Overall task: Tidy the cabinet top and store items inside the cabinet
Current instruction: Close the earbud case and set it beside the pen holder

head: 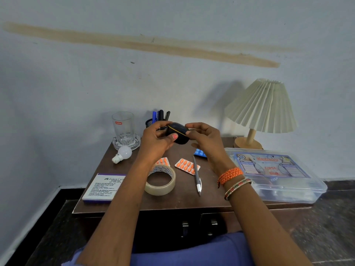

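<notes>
**Small black case held up over a crowded cabinet top**

Both hands hold a small black case in the air above the back of the counter. The left hand curls round its left end, thumb pressed on the front; the right hand pinches the right end with its fingers. A thin yellow line runs round the case, probably its seam.

To do this step well, I judge the case should be shut firmly along that seam before it goes anywhere, then carried by one hand so the other is free for the cabinet doors below the front edge.

Room is tight. Just behind the hands stand a pen holder and a glass; under the forearms lie a tape roll, orange pill strips and a pen. A light bulb lies near the left edge and could roll off if nudged. A stamp pad box sits at the front left corner, and a clear first-aid box overhangs the right side beside the lamp. Lifting straight back towards the body looks like the safest path.
</notes>
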Motion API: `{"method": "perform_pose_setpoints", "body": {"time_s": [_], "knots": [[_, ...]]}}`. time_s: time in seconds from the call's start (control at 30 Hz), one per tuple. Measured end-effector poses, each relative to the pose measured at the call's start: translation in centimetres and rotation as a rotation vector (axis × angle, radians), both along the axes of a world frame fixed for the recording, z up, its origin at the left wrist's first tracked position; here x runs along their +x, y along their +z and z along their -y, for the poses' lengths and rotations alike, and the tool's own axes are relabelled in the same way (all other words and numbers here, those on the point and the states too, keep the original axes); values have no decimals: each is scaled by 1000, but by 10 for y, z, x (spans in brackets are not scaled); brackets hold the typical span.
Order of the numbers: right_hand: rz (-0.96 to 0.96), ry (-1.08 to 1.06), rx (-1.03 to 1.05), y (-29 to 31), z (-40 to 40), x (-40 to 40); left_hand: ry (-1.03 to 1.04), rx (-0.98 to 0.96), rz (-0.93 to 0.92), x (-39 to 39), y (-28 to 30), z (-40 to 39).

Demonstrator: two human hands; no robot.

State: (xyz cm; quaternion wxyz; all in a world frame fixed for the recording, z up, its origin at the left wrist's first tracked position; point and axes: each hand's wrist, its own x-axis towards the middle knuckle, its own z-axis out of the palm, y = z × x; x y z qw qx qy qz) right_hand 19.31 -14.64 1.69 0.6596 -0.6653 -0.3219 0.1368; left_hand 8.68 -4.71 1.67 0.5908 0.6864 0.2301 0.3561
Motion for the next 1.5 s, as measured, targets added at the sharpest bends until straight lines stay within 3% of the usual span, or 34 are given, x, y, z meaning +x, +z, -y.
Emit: {"method": "perform_pose_setpoints", "body": {"time_s": [0.1,0.23,0.3,0.57,0.67,0.8,1.17,1.5], "knots": [[215,-60,-68,-3,-1,-1,44,-14,-9,1,0,0],[671,-57,-180,-10,-5,-8,67,-68,2,1,-1,-2],[744,-59,-197,-12,-9,-8,66,-117,16,1,-1,-1],[760,-106,-199,-5,-15,4,93,-201,34,3,0,-1],[639,-249,-187,3,-32,33,191,-116,-18,2,0,-9],[489,-245,-251,-4,-56,60,200,-70,-77,-4,-5,-23],[554,-30,-583,-59,-83,81,175,44,-281,-2,-14,-52],[640,-11,-750,-74,-87,81,109,114,-345,5,-13,-48]]}}
